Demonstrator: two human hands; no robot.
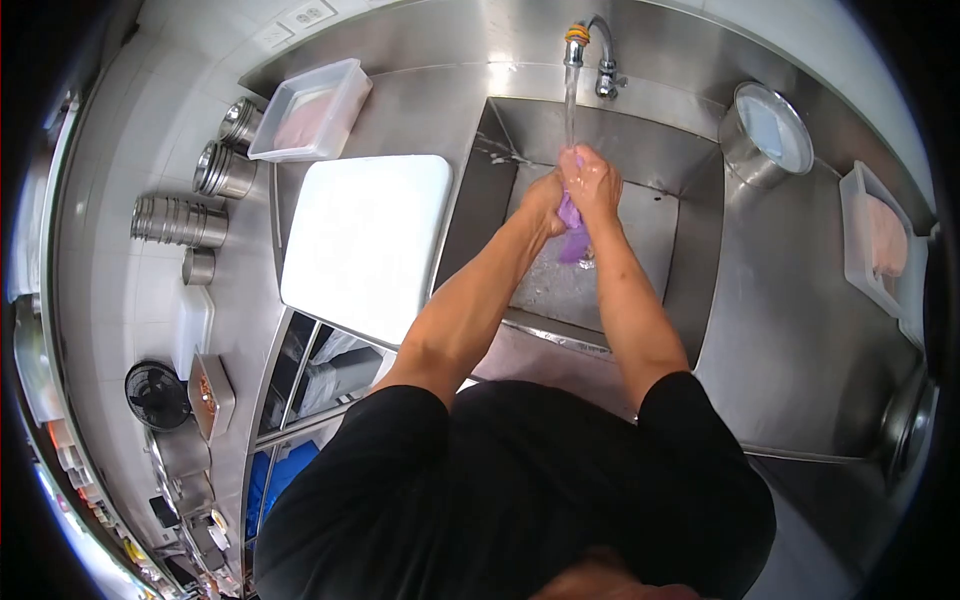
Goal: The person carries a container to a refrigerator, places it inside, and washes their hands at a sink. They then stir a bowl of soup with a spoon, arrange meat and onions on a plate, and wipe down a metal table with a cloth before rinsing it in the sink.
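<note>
Water runs from the faucet (577, 48) down onto my two hands, which are close together over the metal sink (655, 255). A purple cloth (574, 246) is bunched between them, and its lower end hangs down toward the sink floor. My left hand (543, 203) and my right hand (594, 183) are both closed around the cloth. In this view the left one is lower and to the left, while the right one is directly in the stream.
Left of the sink lies a white cutting board (365, 240), with a plastic container (310, 110) behind it. Metal pots (180, 221) line the left wall. On the right are a steel pot (745, 150) and another plastic container (858, 235).
</note>
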